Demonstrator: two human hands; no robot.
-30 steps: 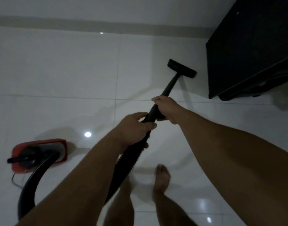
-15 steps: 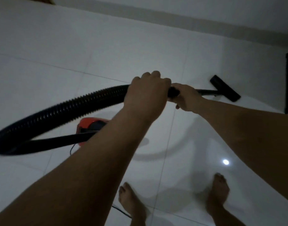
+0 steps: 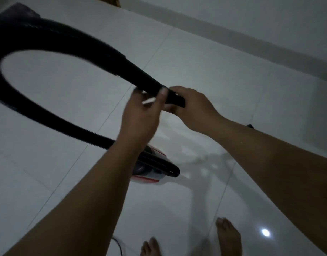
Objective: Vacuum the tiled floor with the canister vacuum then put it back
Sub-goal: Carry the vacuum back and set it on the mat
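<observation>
Head view: both hands mid-frame on rigid black end of long black ribbed vacuum hose (image 3: 53, 115). Left hand (image 3: 140, 115) fingers curled round it; right hand (image 3: 191, 106) clenched on tip just beside. Hose loops wide through upper left (blurred), runs down to red-and-white canister vacuum (image 3: 155, 169) on glossy white tiled floor (image 3: 205, 67), centre frame behind left forearm. Bare feet (image 3: 228, 235) at bottom edge.

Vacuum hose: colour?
Black, ribbed hose, looping from the canister; clearest in the head view.
</observation>
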